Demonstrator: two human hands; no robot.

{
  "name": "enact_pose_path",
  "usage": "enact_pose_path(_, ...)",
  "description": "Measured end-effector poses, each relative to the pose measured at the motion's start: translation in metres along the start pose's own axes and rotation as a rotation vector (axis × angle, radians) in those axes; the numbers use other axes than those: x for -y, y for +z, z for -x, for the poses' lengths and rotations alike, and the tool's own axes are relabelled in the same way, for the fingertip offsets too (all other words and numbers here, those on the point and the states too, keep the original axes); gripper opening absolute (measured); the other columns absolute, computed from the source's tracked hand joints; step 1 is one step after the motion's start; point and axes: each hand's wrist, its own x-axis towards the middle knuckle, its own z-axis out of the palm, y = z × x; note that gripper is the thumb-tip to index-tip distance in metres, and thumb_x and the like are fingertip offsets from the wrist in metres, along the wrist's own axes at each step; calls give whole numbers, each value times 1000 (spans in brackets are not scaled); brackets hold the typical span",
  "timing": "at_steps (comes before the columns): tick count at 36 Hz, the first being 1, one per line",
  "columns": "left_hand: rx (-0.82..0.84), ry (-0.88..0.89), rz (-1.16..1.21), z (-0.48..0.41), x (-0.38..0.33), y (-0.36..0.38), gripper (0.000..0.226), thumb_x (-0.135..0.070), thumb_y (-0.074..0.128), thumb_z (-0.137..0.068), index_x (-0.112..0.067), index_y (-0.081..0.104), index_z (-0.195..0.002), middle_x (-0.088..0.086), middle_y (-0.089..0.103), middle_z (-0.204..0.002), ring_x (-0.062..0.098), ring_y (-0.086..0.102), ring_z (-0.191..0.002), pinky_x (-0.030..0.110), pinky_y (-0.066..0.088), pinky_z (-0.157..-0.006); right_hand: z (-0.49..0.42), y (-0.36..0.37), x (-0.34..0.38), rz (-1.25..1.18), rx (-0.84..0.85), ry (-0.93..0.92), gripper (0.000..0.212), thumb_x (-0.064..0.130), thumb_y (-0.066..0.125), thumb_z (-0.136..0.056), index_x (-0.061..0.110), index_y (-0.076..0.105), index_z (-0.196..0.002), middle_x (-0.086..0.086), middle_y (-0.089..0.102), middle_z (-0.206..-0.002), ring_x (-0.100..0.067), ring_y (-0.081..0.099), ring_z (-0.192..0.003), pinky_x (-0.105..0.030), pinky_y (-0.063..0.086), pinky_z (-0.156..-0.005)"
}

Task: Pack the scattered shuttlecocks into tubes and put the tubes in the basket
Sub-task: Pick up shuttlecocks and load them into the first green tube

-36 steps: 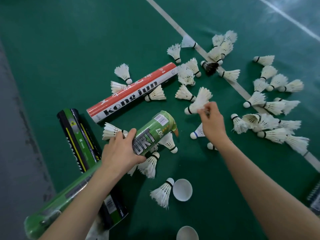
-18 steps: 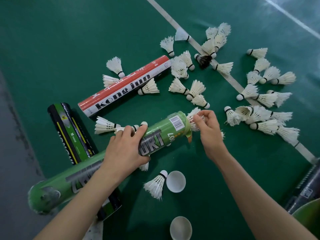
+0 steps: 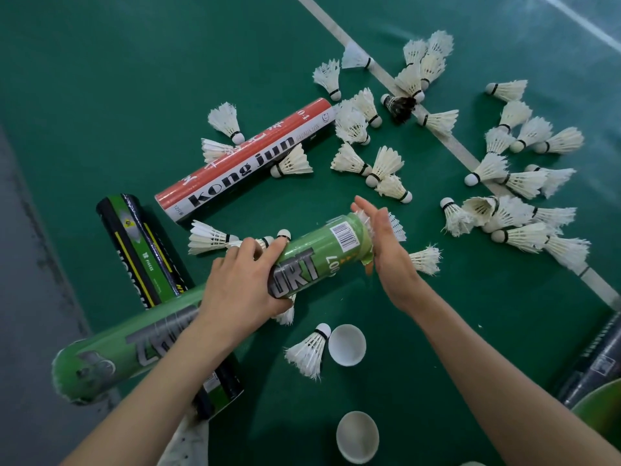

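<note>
Head view: green tube (image 3: 316,257) is clasped mid-body by the L grip (image 3: 242,280), w/ a shuttlecock (image 3: 364,218) at its mouth pressed by the flat, released R grip (image 3: 383,243); feathers may be crushed if pushed off-axis.

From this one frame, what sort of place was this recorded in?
Most likely a badminton court, probably indoors. The floor is green sports matting crossed by a white court line. Feather shuttlecocks lie scattered over it, and the green tube and red-and-white tube are shuttlecock tubes.
</note>
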Motion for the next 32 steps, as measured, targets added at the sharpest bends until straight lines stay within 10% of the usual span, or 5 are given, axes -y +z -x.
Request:
enact_pose_path(6, 0, -81, 18, 2, 7, 10, 95, -59, 71, -70, -39, 19, -147, -3, 41, -116, 17, 43, -109, 33, 39, -92, -5, 8, -3, 4, 50, 26, 60, 63, 12, -90, 40, 33, -142, 13, 40, -145, 2, 48, -108, -18, 38, -78)
enact_pose_path(10, 21, -217, 39, -2, 20, 11, 99, -60, 73, -68, -33, 19, -148, 3, 44, -126, 22, 46, -113, 37, 44, -96, -19, 8, -13, 210, -74, 0, 43, 46, 32, -101, 29, 44, -139, 10, 44, -142, -4, 41, -130, -24, 31, -107)
enact_pose_path(23, -19, -340, 46, -7, 42, 10, 96, -60, 72, -69, -29, 22, -145, 9, 44, -129, 30, 48, -112, 42, 47, -90, -38, 17, -59, 955, 171, -15, 63, 16, 54, -94, 32, 26, -148, -7, 19, -155, -25, 14, -144, -40, 20, -117)
enact_pose_path(32, 23, -325, 16, -5, 43, 15, 98, -60, 72, -70, -29, 19, -147, 10, 43, -132, 30, 48, -115, 43, 46, -94, -38, 7, -66, 1105, 11, -56, 32, 27, 61, -92, 3, 52, -111, -10, 27, -150, -28, 30, -135, -38, 33, -106)
